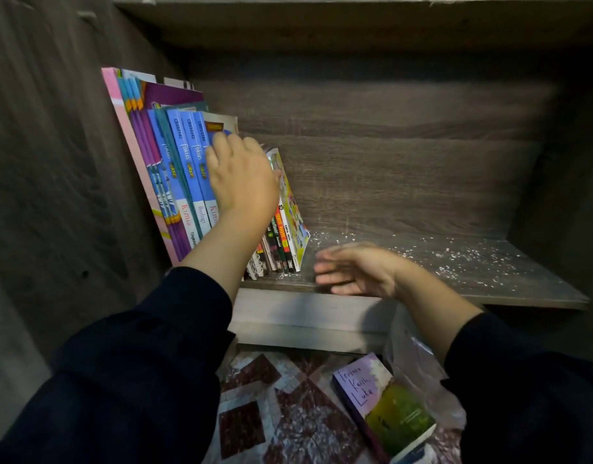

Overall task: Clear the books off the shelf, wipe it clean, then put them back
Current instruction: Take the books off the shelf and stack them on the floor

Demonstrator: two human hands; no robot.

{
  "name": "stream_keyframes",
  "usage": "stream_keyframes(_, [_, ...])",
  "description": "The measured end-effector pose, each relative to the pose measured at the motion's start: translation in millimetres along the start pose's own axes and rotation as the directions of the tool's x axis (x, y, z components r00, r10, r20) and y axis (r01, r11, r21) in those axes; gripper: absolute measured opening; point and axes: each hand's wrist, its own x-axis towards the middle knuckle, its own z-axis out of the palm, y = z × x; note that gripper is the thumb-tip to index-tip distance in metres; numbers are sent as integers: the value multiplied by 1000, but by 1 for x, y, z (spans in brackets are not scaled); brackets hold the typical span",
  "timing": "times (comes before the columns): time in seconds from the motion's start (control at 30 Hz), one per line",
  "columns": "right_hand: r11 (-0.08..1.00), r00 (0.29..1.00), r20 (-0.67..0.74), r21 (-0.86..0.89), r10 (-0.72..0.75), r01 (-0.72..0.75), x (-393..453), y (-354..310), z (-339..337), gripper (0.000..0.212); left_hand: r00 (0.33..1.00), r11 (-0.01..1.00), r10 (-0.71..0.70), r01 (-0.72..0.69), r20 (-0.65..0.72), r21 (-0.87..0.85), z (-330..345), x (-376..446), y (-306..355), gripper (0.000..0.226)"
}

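A row of books leans against the left wall of a dark wooden shelf (489,286): pink and purple ones, blue workbooks (187,155), then small comics (290,209). My left hand (241,182) lies over the blue workbooks, fingers hooked over their top edges and thumb by the yellow comic. Blurred with motion, my right hand (355,269) hovers with straight fingers over the shelf's front edge, just right of the comics, holding nothing. White dust specks (455,256) cover the bare right part of the shelf board.
On the patterned floor (288,413) below the shelf lies a purple and green book (382,403), beside a clear plastic bag (412,356). Another shelf board (321,25) closes the compartment from above.
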Motion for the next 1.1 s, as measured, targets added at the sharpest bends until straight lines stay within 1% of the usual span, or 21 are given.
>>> stream_keyframes(0.03, [998, 997, -42, 37, -58, 59, 4, 1, 6, 14, 1000, 1000, -1, 1, -16, -10, 1, 1, 1, 48])
stream_keyframes(0.07, [993, 991, -80, 41, -109, 112, 9, 1, 12, 21, 1000, 1000, 1, -2, -31, -13, 2, 2, 3, 43])
stream_keyframes(0.17, [974, 967, -134, -100, -215, 202, 19, 5, 33, 50, 998, 1000, 14, -16, -66, -18, 3, 3, 9, 37])
stream_keyframes(0.27, [953, 954, -127, -172, -272, 249, 24, 8, 48, 60, 996, 998, 49, -51, -78, -29, 2, 0, 14, 35])
stream_keyframes(0.37, [951, 949, -138, -168, -284, 261, 25, 8, 51, 60, 997, 998, 59, -61, -59, -33, 1, -4, 19, 38])
stream_keyframes(0.43, [949, 948, -137, -174, -288, 263, 23, 8, 47, 60, 998, 995, 49, -51, -33, -81, -1, -5, 26, 40])
stream_keyframes(0.5, [948, 949, -125, -178, -289, 265, 21, 8, 46, 60, 999, 982, 39, -37, 9, -186, -2, -6, 29, 38])
stream_keyframes(0.57, [951, 951, -118, -161, -284, 264, 18, 8, 44, 60, 996, 948, 47, -19, 81, -319, -1, -9, 34, 37])
stream_keyframes(0.63, [953, 955, -106, -159, -276, 258, 16, 9, 40, 59, 987, 920, 60, 4, 150, -392, 4, -14, 36, 47])
stream_keyframes(0.7, [950, 956, -90, -177, -278, 259, 16, 11, 37, 58, 981, 911, 62, 19, 182, -411, 8, -17, 36, 59])
stream_keyframes(0.77, [953, 959, -85, -167, -271, 254, 18, 13, 35, 55, 982, 905, 60, 23, 181, -425, 11, -18, 35, 59])
stream_keyframes(0.8, [957, 960, -95, -151, -265, 249, 19, 13, 35, 50, 983, 897, 49, 35, 179, -440, 11, -18, 35, 57])
stream_keyframes(0.87, [970, 963, -143, -123, -228, 211, 21, 13, 35, 27, 984, 871, 27, 63, 176, -488, 12, -21, 32, 57])
stream_keyframes(0.9, [980, 968, -174, -106, -183, 166, 22, 13, 34, 14, 983, 851, 16, 83, 183, -518, 11, -23, 30, 57])
stream_keyframes(0.93, [991, 975, -184, -79, -123, 110, 19, 11, 33, 8, 981, 826, -5, 112, 191, -552, 8, -24, 29, 56])
stream_keyframes(1.03, [992, 986, -114, 47, 122, -118, 11, 5, 20, 52, 961, 714, -105, 251, 255, -654, -2, -23, 21, 54])
stream_keyframes(1.1, [967, 973, -49, 127, 227, -219, 1, 2, 7, 72, 943, 612, -141, 323, 302, -721, -8, -18, 15, 57])
